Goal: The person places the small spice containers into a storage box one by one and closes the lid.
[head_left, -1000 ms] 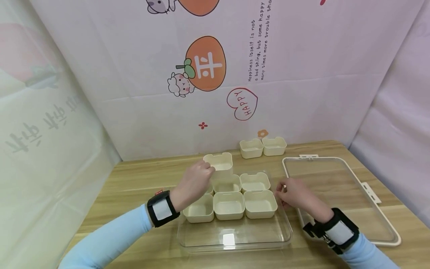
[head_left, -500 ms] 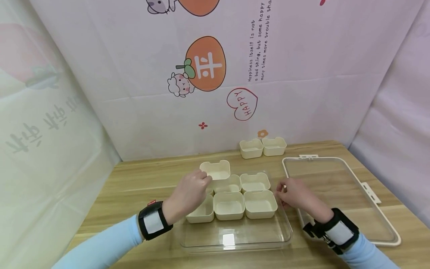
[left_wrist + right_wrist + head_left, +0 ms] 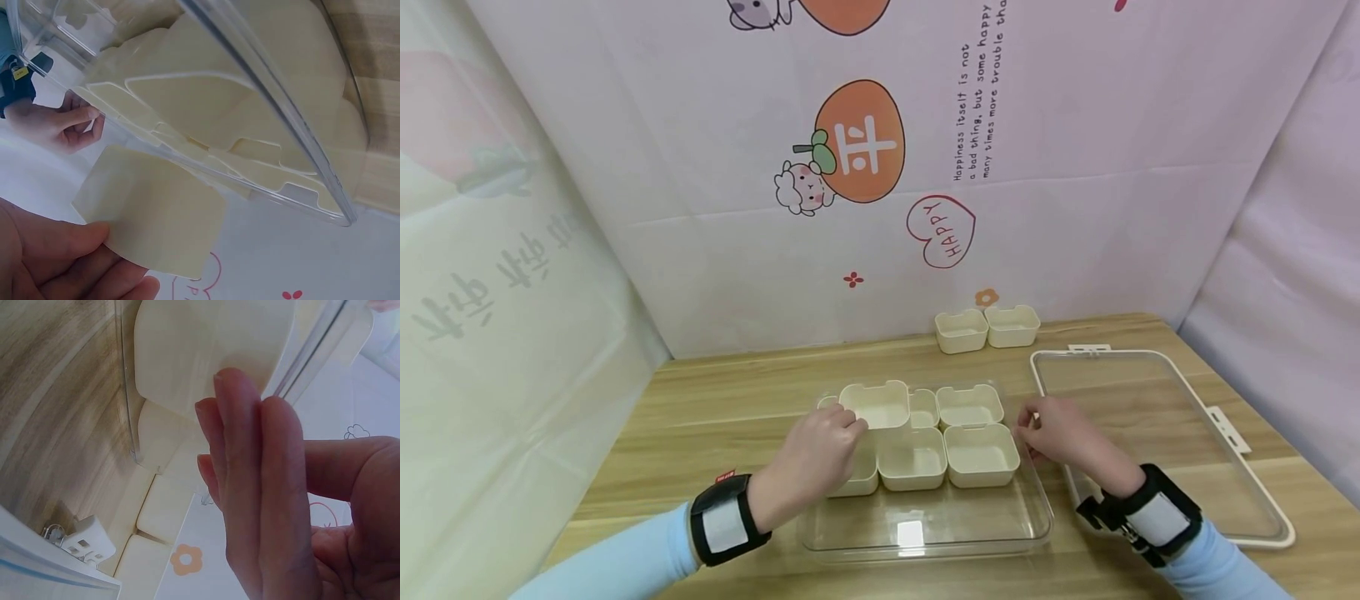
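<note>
- The left hand (image 3: 811,454) pinches a cream rectangular plastic cup (image 3: 876,408) to its right, long axis left-right, above a clear plastic tray (image 3: 962,523).
- The right hand (image 3: 1062,429), farther off, is at the tray's right rim; whether pinching, one cannot tell.

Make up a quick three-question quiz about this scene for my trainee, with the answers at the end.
1. What does the left hand hold?
2. True or false: the white-rimmed lid covers the clear bin.
3. How many cups stand on the table behind the bin: A, one; B, two; C, four?

Key:
1. A cream cup.
2. False; it lies to the bin's right.
3. B.
</note>
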A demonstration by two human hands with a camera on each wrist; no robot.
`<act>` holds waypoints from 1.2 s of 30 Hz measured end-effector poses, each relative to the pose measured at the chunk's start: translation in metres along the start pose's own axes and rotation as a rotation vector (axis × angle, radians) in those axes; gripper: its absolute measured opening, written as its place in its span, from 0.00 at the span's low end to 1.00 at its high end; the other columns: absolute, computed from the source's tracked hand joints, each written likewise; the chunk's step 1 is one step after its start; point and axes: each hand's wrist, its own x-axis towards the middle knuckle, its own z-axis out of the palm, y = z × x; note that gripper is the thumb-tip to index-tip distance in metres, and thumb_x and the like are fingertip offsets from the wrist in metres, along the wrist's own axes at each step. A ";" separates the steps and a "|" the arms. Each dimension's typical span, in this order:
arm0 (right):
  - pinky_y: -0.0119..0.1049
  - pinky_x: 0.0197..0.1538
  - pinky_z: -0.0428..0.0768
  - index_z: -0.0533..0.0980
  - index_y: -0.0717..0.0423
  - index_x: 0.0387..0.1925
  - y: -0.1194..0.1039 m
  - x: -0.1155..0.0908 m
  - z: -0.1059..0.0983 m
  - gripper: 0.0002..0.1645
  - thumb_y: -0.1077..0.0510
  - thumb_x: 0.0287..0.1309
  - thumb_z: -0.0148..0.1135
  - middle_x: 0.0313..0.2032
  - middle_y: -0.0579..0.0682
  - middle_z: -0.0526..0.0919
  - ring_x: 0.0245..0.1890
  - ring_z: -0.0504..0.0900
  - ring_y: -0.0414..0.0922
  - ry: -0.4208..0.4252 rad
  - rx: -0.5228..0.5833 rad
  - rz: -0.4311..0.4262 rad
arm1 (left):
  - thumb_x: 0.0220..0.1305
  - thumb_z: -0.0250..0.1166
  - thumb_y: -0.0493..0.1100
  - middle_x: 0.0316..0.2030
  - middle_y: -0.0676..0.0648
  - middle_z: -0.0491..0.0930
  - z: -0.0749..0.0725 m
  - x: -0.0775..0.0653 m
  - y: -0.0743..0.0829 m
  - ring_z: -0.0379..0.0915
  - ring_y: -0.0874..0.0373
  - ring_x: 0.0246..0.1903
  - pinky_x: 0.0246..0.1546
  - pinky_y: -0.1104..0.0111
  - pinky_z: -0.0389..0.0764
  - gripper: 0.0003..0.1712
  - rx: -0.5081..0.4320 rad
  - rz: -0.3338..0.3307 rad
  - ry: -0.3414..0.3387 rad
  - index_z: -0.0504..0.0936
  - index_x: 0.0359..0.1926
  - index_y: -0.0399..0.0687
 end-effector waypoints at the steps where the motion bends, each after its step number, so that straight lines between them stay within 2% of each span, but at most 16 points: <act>1: 0.33 0.23 0.77 0.74 0.61 0.27 0.000 0.000 0.000 0.05 0.62 0.55 0.60 0.18 0.47 0.80 0.17 0.83 0.44 -0.001 0.001 0.000 | 0.40 0.60 0.27 0.19 0.52 0.77 -0.001 -0.002 0.000 0.68 0.62 0.19 0.19 0.75 0.70 0.09 0.000 0.002 0.003 0.81 0.22 0.44; 6: 0.34 0.23 0.77 0.75 0.61 0.28 0.000 -0.001 -0.001 0.06 0.62 0.55 0.60 0.18 0.47 0.79 0.17 0.82 0.44 -0.002 0.009 0.001 | 0.40 0.61 0.27 0.18 0.53 0.75 -0.005 -0.008 0.004 0.66 0.63 0.18 0.18 0.76 0.67 0.10 0.001 0.011 0.009 0.80 0.22 0.45; 12: 0.33 0.23 0.78 0.75 0.61 0.28 -0.001 -0.001 -0.001 0.06 0.61 0.56 0.61 0.18 0.47 0.80 0.17 0.82 0.43 -0.008 0.002 0.013 | 0.34 0.58 0.26 0.16 0.54 0.73 -0.008 -0.016 0.011 0.62 0.65 0.17 0.17 0.79 0.61 0.13 -0.005 0.016 0.007 0.80 0.21 0.46; 17: 0.33 0.23 0.77 0.74 0.61 0.28 -0.001 -0.001 -0.001 0.06 0.61 0.56 0.60 0.18 0.47 0.80 0.17 0.83 0.44 -0.012 0.004 0.014 | 0.34 0.58 0.27 0.17 0.55 0.74 -0.010 -0.023 0.017 0.63 0.65 0.18 0.18 0.80 0.63 0.13 0.004 0.029 -0.004 0.81 0.22 0.46; 23: 0.33 0.22 0.78 0.74 0.62 0.27 -0.001 0.000 0.000 0.05 0.63 0.56 0.60 0.18 0.48 0.80 0.17 0.82 0.43 -0.014 0.024 0.012 | 0.36 0.54 0.28 0.17 0.54 0.74 -0.014 -0.029 0.022 0.63 0.64 0.19 0.21 0.78 0.66 0.13 -0.009 0.039 0.015 0.81 0.21 0.46; 32: 0.33 0.22 0.78 0.74 0.63 0.29 -0.002 0.000 -0.001 0.05 0.63 0.56 0.59 0.20 0.51 0.80 0.19 0.83 0.46 -0.016 0.029 0.016 | 0.34 0.55 0.28 0.16 0.56 0.74 -0.021 -0.035 0.030 0.61 0.66 0.18 0.18 0.80 0.63 0.13 -0.041 0.044 0.034 0.80 0.20 0.47; 36: 0.32 0.22 0.78 0.75 0.63 0.29 -0.002 -0.001 -0.001 0.05 0.63 0.55 0.59 0.21 0.52 0.80 0.19 0.83 0.47 -0.017 0.030 0.016 | 0.35 0.52 0.29 0.15 0.56 0.71 -0.023 -0.037 0.033 0.59 0.66 0.17 0.17 0.80 0.60 0.13 -0.044 0.058 0.056 0.79 0.19 0.48</act>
